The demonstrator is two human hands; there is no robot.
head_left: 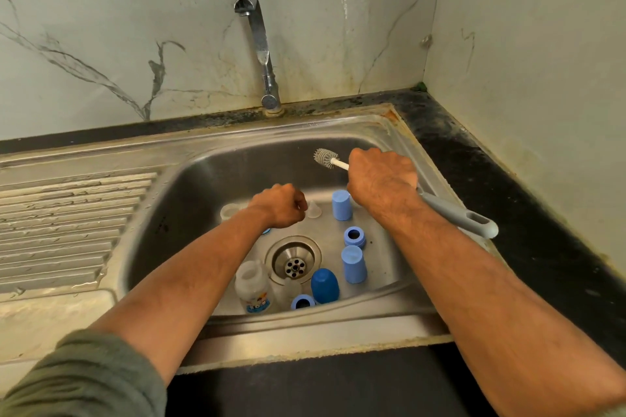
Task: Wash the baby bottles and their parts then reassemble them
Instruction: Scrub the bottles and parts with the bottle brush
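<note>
Head view. Your right hand (381, 179) is clamped around the brush (454, 213) mid-shaft, bristle head up over the far side of the sink (189, 176). Your left hand (281, 205) is curled beside the clear teat (313, 210); I cannot tell whether it pinches anything.

Parts lie scattered in the basin: bottle (252, 286) near the drain (294, 261), pale caps (341, 204) and (354, 264), dark cap (324, 285), rings (355, 236) and (302, 301).

Risks: the long grey handle sticks out over the worktop (508, 186), so a swing may clip the rim. The soft, see-through teat is easy to lose sight of near the open drain. Smooth plastic caps on slick steel will likely skid or tip when nudged. The tap (261, 44) shows no flow.
</note>
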